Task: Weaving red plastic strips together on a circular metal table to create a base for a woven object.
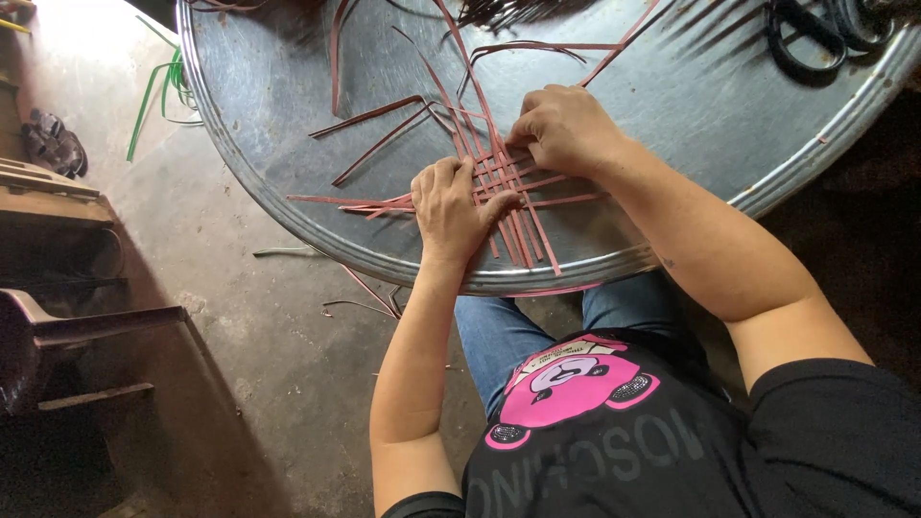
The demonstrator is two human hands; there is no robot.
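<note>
Round and dull grey, the metal tabotop [288,115] carries a flat woven mat of reddish-brown strips [504,192] near its front edge, loose ends fanning outward, thin and ribbon-like. Left hand [449,206] presses knuckles-up on the weave, fingers curled and pinching strips. Right hand [564,129] bends over the far side, fingers tucked down onto crossing strips. Green strips [163,86] lie on the concrete floor [240,288].

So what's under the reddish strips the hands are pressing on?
A round grey metal tray lies under the woven reddish strips. The left hand and right hand cover the middle crossings, so those stay hidden.
</note>
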